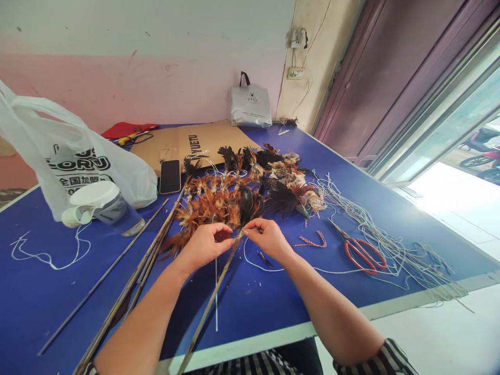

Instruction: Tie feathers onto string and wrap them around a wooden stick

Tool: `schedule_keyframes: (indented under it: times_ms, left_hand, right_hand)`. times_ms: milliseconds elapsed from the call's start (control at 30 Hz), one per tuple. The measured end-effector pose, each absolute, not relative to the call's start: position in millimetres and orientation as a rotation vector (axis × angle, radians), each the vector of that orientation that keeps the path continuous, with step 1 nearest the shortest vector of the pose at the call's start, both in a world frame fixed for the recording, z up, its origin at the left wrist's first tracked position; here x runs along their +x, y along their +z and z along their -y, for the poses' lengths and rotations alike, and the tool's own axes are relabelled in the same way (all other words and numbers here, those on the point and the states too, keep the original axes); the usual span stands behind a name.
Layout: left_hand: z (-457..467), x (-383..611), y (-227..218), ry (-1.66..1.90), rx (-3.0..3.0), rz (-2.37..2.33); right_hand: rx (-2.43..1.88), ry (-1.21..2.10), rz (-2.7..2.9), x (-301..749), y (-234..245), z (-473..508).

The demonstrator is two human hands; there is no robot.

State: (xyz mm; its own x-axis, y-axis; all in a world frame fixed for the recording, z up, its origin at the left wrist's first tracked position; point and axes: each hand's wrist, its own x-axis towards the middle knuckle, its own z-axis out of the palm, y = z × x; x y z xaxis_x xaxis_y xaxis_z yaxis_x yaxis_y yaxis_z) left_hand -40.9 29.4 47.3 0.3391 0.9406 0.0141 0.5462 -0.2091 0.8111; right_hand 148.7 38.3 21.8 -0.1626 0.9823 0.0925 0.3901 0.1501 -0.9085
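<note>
A thin stick (pixel 211 302) slants up from the table's front edge. At its upper end stands a tuft of dark feathers (pixel 247 205). My left hand (pixel 207 246) pinches the stick just below the feathers, thumb against fingers. My right hand (pixel 270 239) is closed at the same joint from the right, its fingertips at the feather base. White string (pixel 255 262) trails from this joint to the right, under my right forearm. Whether my right fingertips grip string or feathers is too small to tell.
Brown feathers (pixel 211 200) lie beyond my hands. Red-handled scissors (pixel 361 250) and loose strings (pixel 367 224) lie right. Several sticks (pixel 146 265), a plastic jar (pixel 117 211), a white bag (pixel 89 151) and a phone (pixel 170 176) are left. Cardboard (pixel 156 148) lies behind.
</note>
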Motion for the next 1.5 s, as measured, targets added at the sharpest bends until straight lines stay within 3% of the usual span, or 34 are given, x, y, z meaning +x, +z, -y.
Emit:
schedule_keyframes:
  times_ms: [333,967,1133,1300,1500]
  left_hand:
    - [-28,-31,34,0.777,2.352,-1.261]
    - [-29,-36,39,1.049,2.14,-1.403]
    - [-29,-33,33,1.028,1.713,-1.371]
    - [-29,-32,32,0.788,1.013,-1.038]
    - [-18,-25,35,0.52,0.829,-0.717]
  right_hand:
    - [-1.339,1.0,1.657,148,26,-38]
    - [-1.279,1.013,1.601,154,22,-38]
    - [-1.245,1.117,1.478,155,23,-39]
    - [-1.031,1.306,1.24,159,23,-40]
    - [-0.849,1.418,1.098,167,28,-37]
